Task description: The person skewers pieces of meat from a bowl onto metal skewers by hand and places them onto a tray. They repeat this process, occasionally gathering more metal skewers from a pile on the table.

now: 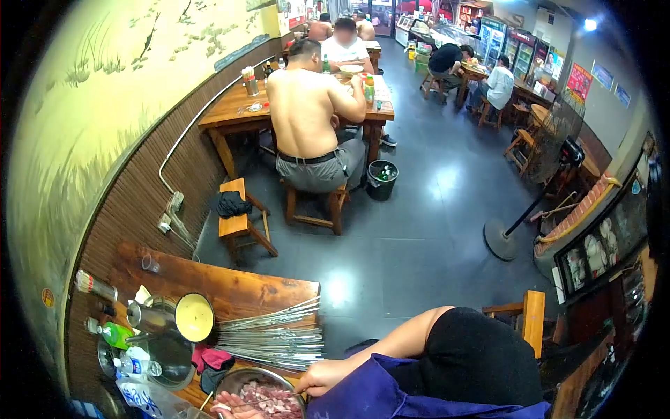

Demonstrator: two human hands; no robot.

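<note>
At the bottom of the head view, a metal bowl (225,381) holds cut pieces of raw pink meat (269,397). My right hand (321,378) is closed around a thin metal skewer (285,397) at the bowl's right rim. The skewer points left across the meat toward my left hand (237,406). My left hand is over the bowl with its fingers curled at a piece of meat by the skewer's far end; the frame's lower edge cuts off part of it. Many bare metal skewers (269,339) lie fanned on the wooden table (237,283) beyond the bowl.
A bowl of yellow liquid (195,317), a metal pitcher (148,318), a pink and grey cloth (211,361) and bottles (136,365) crowd the left. A stool (234,216), a standing fan (504,239) and a bin (382,180) stand beyond. People sit at other tables.
</note>
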